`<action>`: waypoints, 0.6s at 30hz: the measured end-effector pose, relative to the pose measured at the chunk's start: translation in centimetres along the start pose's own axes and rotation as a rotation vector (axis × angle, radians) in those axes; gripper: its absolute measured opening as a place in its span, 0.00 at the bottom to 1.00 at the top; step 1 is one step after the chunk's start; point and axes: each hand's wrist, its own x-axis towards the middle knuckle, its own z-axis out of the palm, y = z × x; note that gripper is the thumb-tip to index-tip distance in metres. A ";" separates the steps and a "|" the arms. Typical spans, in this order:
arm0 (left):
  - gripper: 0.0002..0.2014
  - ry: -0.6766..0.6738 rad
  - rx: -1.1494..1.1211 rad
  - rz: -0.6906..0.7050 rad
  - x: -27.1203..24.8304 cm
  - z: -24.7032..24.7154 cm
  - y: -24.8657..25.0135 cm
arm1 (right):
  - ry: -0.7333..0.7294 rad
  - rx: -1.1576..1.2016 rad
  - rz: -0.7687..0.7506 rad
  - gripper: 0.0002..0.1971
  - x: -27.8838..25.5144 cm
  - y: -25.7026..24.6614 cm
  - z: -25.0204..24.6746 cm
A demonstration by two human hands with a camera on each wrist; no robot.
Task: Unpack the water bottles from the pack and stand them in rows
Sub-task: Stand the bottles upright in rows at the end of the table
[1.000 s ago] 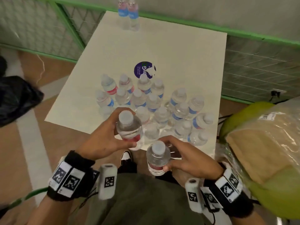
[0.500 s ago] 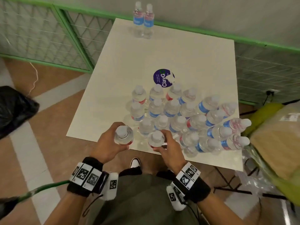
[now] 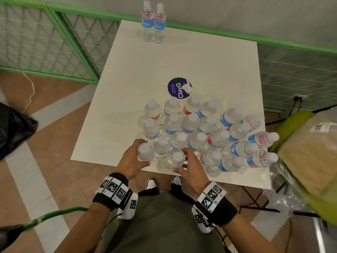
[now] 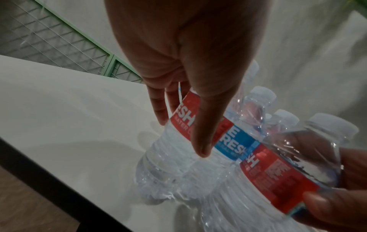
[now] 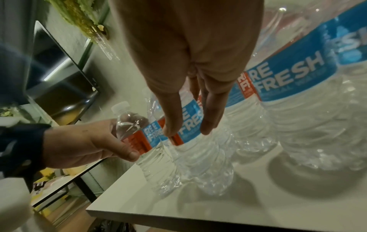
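Several clear water bottles (image 3: 191,125) with blue and red labels stand bunched on the white table (image 3: 182,61); those at the right edge (image 3: 262,138) lean over. Two bottles (image 3: 153,22) stand side by side at the far edge. My left hand (image 3: 141,152) grips one bottle (image 3: 145,155) round its label, at the cluster's near left. My right hand (image 3: 180,159) grips a second bottle (image 3: 174,158) beside it. In the left wrist view my left hand (image 4: 181,135) holds its bottle (image 4: 168,157) with the base on the table. In the right wrist view my right hand (image 5: 187,131) holds the other bottle (image 5: 198,157) upright.
A purple round sticker (image 3: 179,88) lies mid-table behind the cluster. Green mesh fencing (image 3: 54,42) runs behind and to the left. A black bag (image 3: 12,128) lies on the floor at left. At right is a yellow-green seat (image 3: 291,123) with a wrapped bundle (image 3: 313,152).
Both hands have moved forward and down with their bottles, from above the table's near edge to the front of the cluster. My head has risen, so the table looks smaller.
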 end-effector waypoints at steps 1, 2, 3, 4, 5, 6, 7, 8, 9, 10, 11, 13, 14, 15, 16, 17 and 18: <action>0.35 0.006 0.006 -0.004 0.0 0.1 -0.1 | -0.009 -0.028 -0.001 0.31 0.1 0.2 -0.1; 0.37 0.006 0.012 -0.009 0.0 0.1 -0.2 | -0.026 -0.059 0.007 0.32 0.1 0.1 -0.2; 0.40 -0.005 0.014 -0.016 -0.1 0.0 -0.3 | -0.048 -0.078 0.020 0.35 0.1 0.0 -0.3; 0.45 -0.024 0.009 -0.026 -0.3 -0.2 -0.4 | -0.079 -0.103 0.044 0.38 -0.1 -0.2 -0.5; 0.49 -0.047 0.005 -0.036 -0.6 -0.6 -0.4 | -0.116 -0.142 0.062 0.42 -0.2 -0.4 -0.8; 0.50 -0.069 0.012 -0.033 -1.0 -1.3 -0.4 | -0.162 -0.205 0.075 0.45 -0.6 -0.9 -1.3; 0.48 -0.081 0.034 -0.013 -1.4 -2.2 -0.4 | -0.210 -0.284 0.069 0.45 -1.0 -1.6 -2.1; 0.44 -0.075 0.067 0.016 -2.0 -3.2 -0.1 | -0.254 -0.368 0.058 0.43 -1.4 -2.6 -3.0; 0.41 -0.042 0.094 0.047 -2.5 -4.3 0.4 | -0.290 -0.431 0.041 0.39 -1.9 -3.9 -4.2; 0.40 0.029 0.098 0.071 -3.0 -5.5 1.1 | -0.324 -0.459 0.032 0.36 -2.5 -5.4 -5.6; 0.40 0.137 0.074 0.087 -3.3 -6.8 2.2 | -0.354 -0.457 0.032 0.33 -2.9 -6.7 -6.9; 0.34 0.394 -0.023 0.106 -3.5 -9.4 5.1 | -0.389 -0.398 0.017 0.29 -3.6 -9.6 -9.9; 0.29 0.527 -0.065 0.113 -3.2 -10.6 6.5 | -0.387 -0.360 -0.011 0.27 -3.8 -11.0 -11.3; 0.24 0.648 -0.068 0.128 -2.6 -11.5 7.9 | -0.370 -0.321 -0.049 0.24 -3.7 -12.3 -12.6; 0.20 0.736 -0.031 0.161 -2.0 -12.2 9.3 | -0.340 -0.275 -0.091 0.21 -3.3 -13.5 -13.7; 0.17 0.777 0.009 0.212 -1.1 -12.5 10.7 | -0.305 -0.230 -0.138 0.18 -2.7 -14.6 -14.5; 0.16 0.756 0.040 0.261 0.0 -12.4 11.7 | -0.268 -0.212 -0.183 0.16 -1.6 -15.5 -15.0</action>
